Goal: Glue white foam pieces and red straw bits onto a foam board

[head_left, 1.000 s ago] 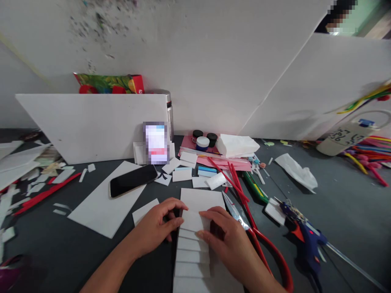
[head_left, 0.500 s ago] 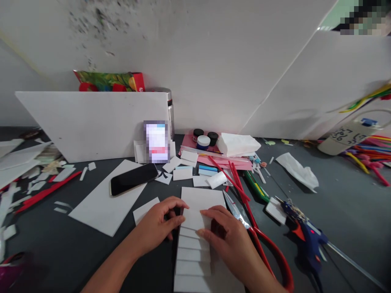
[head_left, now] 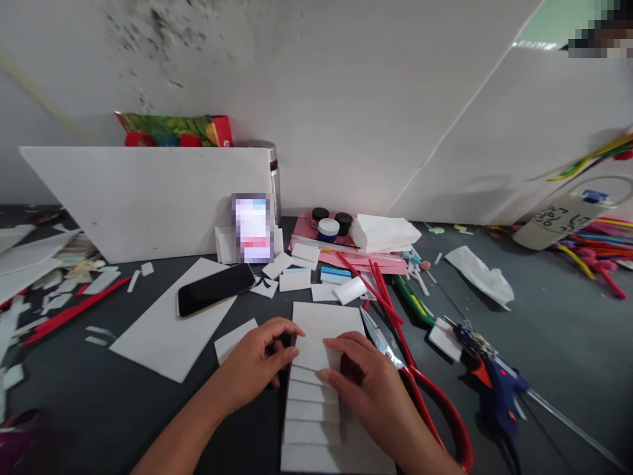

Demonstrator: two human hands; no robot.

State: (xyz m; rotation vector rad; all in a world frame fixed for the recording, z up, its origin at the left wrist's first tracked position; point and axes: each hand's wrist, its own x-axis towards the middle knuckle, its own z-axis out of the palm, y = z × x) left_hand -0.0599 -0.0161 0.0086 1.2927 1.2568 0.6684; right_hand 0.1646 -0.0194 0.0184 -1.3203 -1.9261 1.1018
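A long white board (head_left: 329,315) lies on the dark table in front of me, with several overlapping white strips (head_left: 312,413) stepped up its left side. At the upper end of that row sits a white card piece (head_left: 310,353). My left hand (head_left: 262,353) pinches its left edge along the board's side, thumb and index finger closed on it. My right hand (head_left: 370,373) is curled over the piece's right side, thumb and index fingertip pressed to it. Red-handled scissors (head_left: 386,340) lie just right of the board.
Right of the scissors lie a green cutter (head_left: 414,300) and a blue glue gun (head_left: 499,389). A black phone (head_left: 216,290) rests on a white sheet (head_left: 173,343) at left. Paint jars (head_left: 328,230), card scraps and a lit phone (head_left: 254,227) stand further back.
Both hands keep the same hold on the card piece. The whole view has shifted very slightly; nothing else has visibly moved.
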